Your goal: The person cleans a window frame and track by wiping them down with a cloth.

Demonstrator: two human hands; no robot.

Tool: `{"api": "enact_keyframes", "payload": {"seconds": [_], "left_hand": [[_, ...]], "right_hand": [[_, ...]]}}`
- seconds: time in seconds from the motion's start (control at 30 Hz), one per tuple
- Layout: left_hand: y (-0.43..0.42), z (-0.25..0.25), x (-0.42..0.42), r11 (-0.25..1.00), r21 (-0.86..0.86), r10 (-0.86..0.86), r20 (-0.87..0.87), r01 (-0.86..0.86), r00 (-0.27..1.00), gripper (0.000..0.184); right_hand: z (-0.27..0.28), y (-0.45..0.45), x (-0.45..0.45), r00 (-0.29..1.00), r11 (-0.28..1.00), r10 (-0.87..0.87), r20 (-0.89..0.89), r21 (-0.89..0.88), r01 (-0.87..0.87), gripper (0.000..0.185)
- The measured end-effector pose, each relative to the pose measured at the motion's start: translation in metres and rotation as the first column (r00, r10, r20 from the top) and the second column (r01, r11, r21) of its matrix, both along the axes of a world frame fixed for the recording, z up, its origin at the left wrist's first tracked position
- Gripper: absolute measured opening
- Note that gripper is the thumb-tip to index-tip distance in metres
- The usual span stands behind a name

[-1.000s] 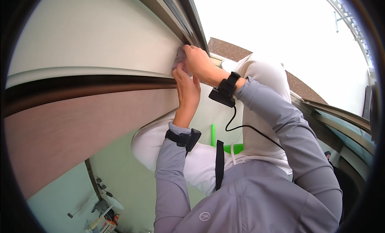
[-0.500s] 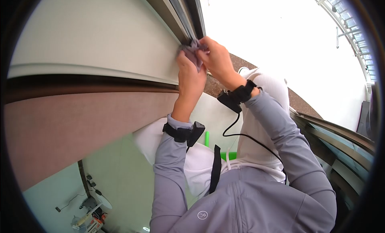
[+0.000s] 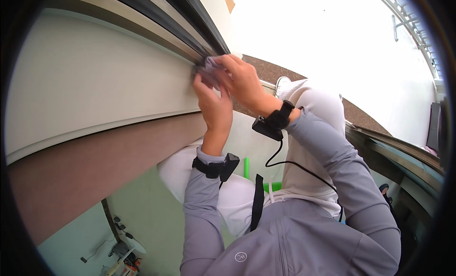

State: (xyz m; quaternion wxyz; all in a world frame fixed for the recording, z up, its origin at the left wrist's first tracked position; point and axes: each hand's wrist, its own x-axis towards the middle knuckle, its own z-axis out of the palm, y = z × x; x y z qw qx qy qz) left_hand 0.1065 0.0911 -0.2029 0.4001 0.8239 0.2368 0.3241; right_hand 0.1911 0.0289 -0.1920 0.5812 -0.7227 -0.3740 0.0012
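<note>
A crumpled grey-purple cloth [image 3: 209, 73] is bunched between my two hands, against the end of a dark metal door frame [image 3: 187, 31]. My left hand [image 3: 213, 102] grips the cloth from below, thumb and fingers closed on it. From the right, my right hand [image 3: 242, 79] pinches the cloth's upper part near the frame's edge. Some fingertips are blurred or hidden by the folds. Each wrist carries a black strap with a small box [image 3: 268, 128], and a black cable runs from the right one.
A pale panel [image 3: 104, 81] fills the left side, with a brownish strip [image 3: 109, 162] below it. A brown stone sill [image 3: 270, 72] crosses behind my knee. Green plastic [image 3: 271, 186] shows between my legs. Assorted items [image 3: 126, 254] lie at lower left; a metal railing [image 3: 408, 24] stands upper right.
Both hands and the cloth have shifted left and slightly down in view. The view has turned, so more of the door frame's dark rails shows at the top.
</note>
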Motion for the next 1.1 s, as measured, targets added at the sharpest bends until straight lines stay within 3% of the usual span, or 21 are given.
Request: {"api": "enact_keyframes", "payload": {"seconds": [0.07,0.23,0.33,0.43,0.5,0.53,0.57,0.67,0.73,0.77,0.8,0.87,1.1], "left_hand": [[0.002,0.014,-0.002,0.998,0.052,-0.038,0.049,0.035,0.998,0.051],[0.004,0.023,-0.007,0.963,0.269,0.037,-0.166,0.009,0.985,0.055],[0.008,0.024,-0.007,0.952,0.301,0.035,-0.25,0.043,0.968,0.058],[0.018,-0.006,-0.003,0.992,0.063,-0.072,-0.424,0.108,0.903,0.058],[0.012,-0.022,-0.004,0.99,0.104,-0.05,-0.393,0.098,0.918,0.057],[0.011,-0.032,-0.001,0.987,0.13,-0.038,-0.369,0.092,0.929,0.057],[0.012,-0.045,-0.004,0.995,0.03,-0.079,-0.294,0.091,0.953,0.055],[0.005,-0.012,-0.008,0.98,0.193,0.009,-0.254,0.042,0.967,0.056],[0.01,0.002,-0.011,0.943,0.329,-0.017,-0.097,0.048,0.995,0.056],[0.01,0.014,-0.011,0.906,0.422,-0.012,-0.028,0.023,1.0,0.056],[0.008,0.024,-0.011,0.86,0.51,-0.012,0.044,-0.012,0.999,0.055],[0.006,0.033,-0.007,0.849,0.528,0.005,0.046,-0.029,0.999,0.054],[0.004,0.024,-0.011,0.839,0.543,0.001,-0.074,0.039,0.997,0.059]], "right_hand": [[0.017,-0.001,0.002,0.999,0.994,0.008,0.051,0.11,-0.013,0.019],[0.011,-0.001,0.003,0.999,0.998,0.018,0.026,0.052,-0.019,0.021],[0.004,-0.003,0.007,0.999,0.999,0.028,0.023,-0.019,-0.028,0.017],[-0.022,-0.003,0.007,0.998,0.98,0.054,0.032,-0.196,-0.046,0.011],[-0.036,0.0,0.008,0.997,0.932,0.078,0.004,-0.355,-0.071,0.007],[-0.045,0.003,0.006,0.999,0.948,0.046,0.025,-0.316,-0.036,0.007],[-0.049,0.003,0.003,1.0,0.964,0.017,0.026,-0.265,-0.009,0.007],[-0.023,0.0,0.002,0.998,0.996,-0.024,0.065,-0.085,0.03,0.017],[0.01,-0.004,0.003,0.985,0.993,-0.03,0.171,0.116,0.01,0.023],[0.022,-0.005,0.005,0.959,0.987,-0.056,0.276,0.158,0.012,0.026],[0.028,-0.005,0.006,0.964,0.983,-0.058,0.259,0.185,0.01,0.025],[0.033,-0.002,0.007,0.974,0.972,-0.062,0.217,0.233,0.01,0.023],[0.024,0.0,0.01,0.997,0.993,-0.064,0.038,0.098,0.06,0.013]]}}
